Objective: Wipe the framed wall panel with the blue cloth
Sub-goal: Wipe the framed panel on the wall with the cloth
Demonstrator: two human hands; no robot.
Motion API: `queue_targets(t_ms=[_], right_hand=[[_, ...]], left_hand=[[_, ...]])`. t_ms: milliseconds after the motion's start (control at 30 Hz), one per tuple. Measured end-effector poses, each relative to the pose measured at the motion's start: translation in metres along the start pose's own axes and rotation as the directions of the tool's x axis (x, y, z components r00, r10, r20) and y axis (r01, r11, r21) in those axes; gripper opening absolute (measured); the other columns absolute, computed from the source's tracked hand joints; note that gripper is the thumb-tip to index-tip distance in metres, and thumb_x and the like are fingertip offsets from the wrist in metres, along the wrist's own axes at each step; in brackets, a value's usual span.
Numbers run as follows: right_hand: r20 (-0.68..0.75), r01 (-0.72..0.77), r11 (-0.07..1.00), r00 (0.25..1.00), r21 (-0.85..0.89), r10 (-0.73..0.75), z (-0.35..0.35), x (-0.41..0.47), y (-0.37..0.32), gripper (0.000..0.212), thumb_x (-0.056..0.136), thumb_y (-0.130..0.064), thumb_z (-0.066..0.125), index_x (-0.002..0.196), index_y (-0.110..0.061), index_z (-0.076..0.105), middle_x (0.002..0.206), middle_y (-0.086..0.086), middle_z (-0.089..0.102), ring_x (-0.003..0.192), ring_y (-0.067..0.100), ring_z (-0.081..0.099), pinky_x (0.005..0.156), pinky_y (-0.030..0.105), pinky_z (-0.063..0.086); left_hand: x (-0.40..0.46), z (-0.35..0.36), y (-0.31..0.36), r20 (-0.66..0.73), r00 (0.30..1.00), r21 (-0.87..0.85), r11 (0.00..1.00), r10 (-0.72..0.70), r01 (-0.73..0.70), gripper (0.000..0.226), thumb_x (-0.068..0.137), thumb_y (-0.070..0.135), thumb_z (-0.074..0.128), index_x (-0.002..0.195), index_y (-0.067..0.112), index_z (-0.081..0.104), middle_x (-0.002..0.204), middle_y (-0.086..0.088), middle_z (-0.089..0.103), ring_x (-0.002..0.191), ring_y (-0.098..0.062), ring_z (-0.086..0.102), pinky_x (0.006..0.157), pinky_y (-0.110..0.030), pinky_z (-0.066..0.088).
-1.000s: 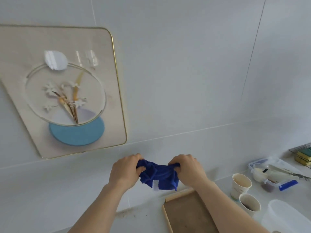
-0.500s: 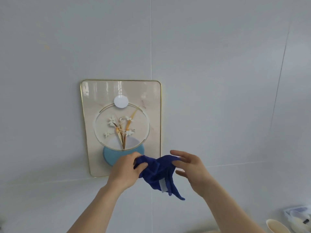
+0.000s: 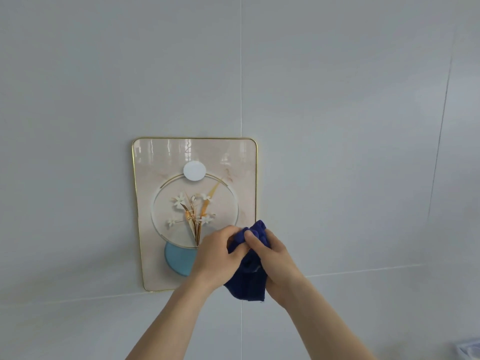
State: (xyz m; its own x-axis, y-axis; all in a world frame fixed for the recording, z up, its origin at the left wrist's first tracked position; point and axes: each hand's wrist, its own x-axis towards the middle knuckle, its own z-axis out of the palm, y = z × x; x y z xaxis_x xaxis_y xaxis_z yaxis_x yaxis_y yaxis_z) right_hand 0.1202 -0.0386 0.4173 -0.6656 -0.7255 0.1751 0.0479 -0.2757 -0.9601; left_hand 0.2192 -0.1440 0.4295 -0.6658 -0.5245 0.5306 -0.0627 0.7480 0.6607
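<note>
The framed wall panel (image 3: pixel 155 178) hangs on the white tiled wall, centre left: a gold rim, a beige face, a flower picture in a ring and a blue disc low down. A dark blue cloth (image 3: pixel 248 280) is bunched between both hands in front of the panel's lower right corner. My left hand (image 3: pixel 217 258) grips its upper left part. My right hand (image 3: pixel 272 261) holds the right side, thumb pressed on the top fold. The hands and cloth hide that corner; whether the cloth touches the panel I cannot tell.
Large white wall tiles with thin grout lines surround the panel. A horizontal joint (image 3: pixel 363 270) runs just below it. A bit of a clear plastic container (image 3: pixel 470 352) peeks in at the bottom right corner.
The view has lifted from the counter to the wall, so the panel now sits square in front. Both hands have risen with the cloth and gathered it tighter, the right hand closing on it.
</note>
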Motion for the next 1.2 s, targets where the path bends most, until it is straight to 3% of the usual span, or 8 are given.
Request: queue_targets(t_ms=[100, 167, 267, 433, 500, 633, 767, 1200], right_hand=[[-0.195, 0.071, 0.983, 0.975, -0.168, -0.104, -0.004, 0.013, -0.005, 0.016, 0.102, -0.018, 0.065, 0.118, -0.015, 0.069, 0.111, 0.010, 0.078, 0.104, 0.024, 0.074, 0.086, 0.035, 0.060], [-0.273, 0.132, 0.958, 0.941, -0.255, -0.202, -0.002, 0.022, -0.012, 0.028, 0.102, -0.015, 0.062, 0.130, -0.022, 0.062, 0.119, -0.001, 0.072, 0.113, 0.023, 0.068, 0.092, 0.038, 0.057], [-0.262, 0.313, 0.879, 0.870, -0.360, -0.417, 0.005, 0.037, -0.024, 0.046, 0.102, -0.011, 0.062, 0.143, -0.023, 0.045, 0.119, -0.013, 0.062, 0.103, 0.013, 0.063, 0.083, 0.030, 0.052], [-0.162, 0.518, 0.683, 0.724, -0.514, -0.671, 0.020, 0.072, -0.033, 0.041, 0.099, -0.014, 0.067, 0.125, -0.033, 0.042, 0.108, -0.031, 0.056, 0.097, -0.018, 0.058, 0.082, 0.007, 0.046], [-0.092, 0.571, 0.581, 0.663, -0.580, -0.743, 0.026, 0.086, -0.032, 0.037, 0.099, -0.013, 0.067, 0.123, -0.032, 0.046, 0.114, -0.027, 0.060, 0.100, -0.014, 0.058, 0.085, 0.006, 0.045], [0.115, 0.624, 0.241, 0.474, -0.744, -0.873, 0.030, 0.117, -0.017, 0.035, 0.098, -0.010, 0.069, 0.124, -0.026, 0.052, 0.140, 0.002, 0.062, 0.125, 0.020, 0.062, 0.093, 0.036, 0.055], [0.273, 0.550, -0.024, 0.376, -0.835, -0.885, 0.022, 0.145, 0.011, 0.036, 0.100, -0.013, 0.068, 0.136, -0.015, 0.065, 0.155, 0.011, 0.056, 0.152, 0.031, 0.042, 0.124, 0.055, 0.036], [0.306, 0.571, -0.075, 0.322, -0.818, -0.896, 0.004, 0.159, 0.069, 0.052, 0.093, 0.008, 0.074, 0.141, -0.005, 0.063, 0.160, 0.023, 0.040, 0.154, 0.042, 0.035, 0.122, 0.063, 0.036]], left_hand=[[0.005, -0.007, -0.012, 0.062, 0.994, 0.217, 0.971, 0.089, -0.100, 0.045, 0.086, 0.039, 0.054, 0.130, 0.036, 0.062, 0.116, 0.021, 0.064, 0.111, -0.003, 0.057, 0.102, -0.034, 0.049], [0.010, -0.012, -0.020, -0.056, 0.985, 0.345, 0.929, 0.164, -0.135, 0.054, 0.087, 0.049, 0.047, 0.138, 0.033, 0.057, 0.128, 0.017, 0.058, 0.123, -0.010, 0.052, 0.110, -0.035, 0.041], [0.024, -0.014, -0.033, -0.262, 0.933, 0.495, 0.864, 0.247, -0.090, 0.061, 0.094, 0.058, 0.042, 0.146, 0.027, 0.051, 0.144, 0.009, 0.053, 0.138, -0.016, 0.043, 0.115, -0.035, 0.031], [0.050, -0.011, -0.055, -0.267, 0.895, 0.637, 0.762, 0.358, -0.115, 0.064, 0.103, 0.048, 0.036, 0.158, 0.018, 0.036, 0.168, -0.003, 0.032, 0.158, -0.022, 0.022, 0.130, -0.040, 0.009], [0.059, -0.009, -0.061, -0.268, 0.882, 0.679, 0.726, 0.387, -0.112, 0.063, 0.105, 0.043, 0.034, 0.161, 0.016, 0.029, 0.171, -0.005, 0.024, 0.161, -0.022, 0.014, 0.131, -0.046, 0.011], [0.075, -0.004, -0.073, -0.272, 0.869, 0.734, 0.673, 0.413, -0.090, 0.064, 0.107, 0.043, 0.027, 0.163, 0.013, 0.023, 0.173, -0.007, 0.018, 0.161, -0.023, 0.011, 0.130, -0.051, 0.016], [0.086, 0.003, -0.089, -0.294, 0.848, 0.758, 0.648, 0.441, -0.075, 0.066, 0.107, 0.044, 0.018, 0.163, 0.011, 0.020, 0.173, -0.008, 0.015, 0.161, -0.024, 0.010, 0.130, -0.052, 0.014], [0.105, 0.019, -0.113, -0.363, 0.778, 0.795, 0.606, 0.513, -0.029, 0.068, 0.107, 0.046, 0.009, 0.164, 0.011, 0.015, 0.172, -0.006, 0.010, 0.161, -0.023, 0.006, 0.131, -0.051, 0.005]])
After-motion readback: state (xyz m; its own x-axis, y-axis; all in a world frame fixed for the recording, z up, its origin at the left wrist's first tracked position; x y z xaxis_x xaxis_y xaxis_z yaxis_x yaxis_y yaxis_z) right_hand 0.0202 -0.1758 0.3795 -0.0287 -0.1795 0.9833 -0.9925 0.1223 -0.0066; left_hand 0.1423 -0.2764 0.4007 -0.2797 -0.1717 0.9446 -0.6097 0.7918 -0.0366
